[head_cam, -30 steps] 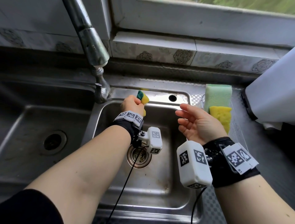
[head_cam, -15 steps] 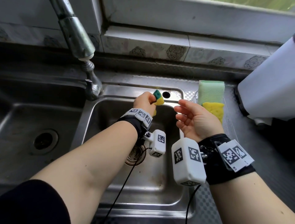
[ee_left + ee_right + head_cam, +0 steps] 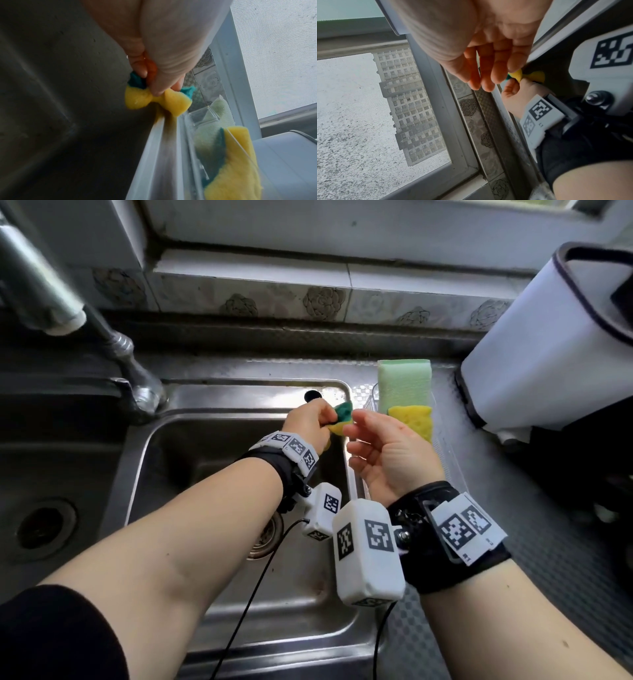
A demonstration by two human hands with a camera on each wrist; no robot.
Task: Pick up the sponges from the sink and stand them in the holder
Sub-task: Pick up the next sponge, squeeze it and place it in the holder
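Head view, left hand [image 3: 310,422]: fingers curled tight round a yellow-and-green sponge [image 3: 340,419], pinched at its middle, held above the sink [image 3: 219,604] at its right rim.
Head view, right hand [image 3: 387,450]: palm up, fingers relaxed and apart, holding nothing, just beside the sponge.
Head view, holder [image 3: 448,460]: clear, on the table right of the sink; a pale green sponge [image 3: 404,385] and a yellow sponge [image 3: 412,419] already stand in it.
Left wrist view, grip: thumb and fingers squeeze the held sponge [image 3: 154,97] so it bows at both ends; the holder [image 3: 204,116] is near, down and to the right.
Right wrist view, hand: fingers [image 3: 488,75] loosely extended, nothing between them; the left hand [image 3: 515,93] with the sponge lies just past them.
Step in hand, judged: passing the sponge over, or carrying it to the holder.
Doing it well: take the sponge by its long edges, let the squeeze relax so it regains shape, then lower it on edge into free space in front of the yellow one.
Risk: a crumpled sponge may flop flat.
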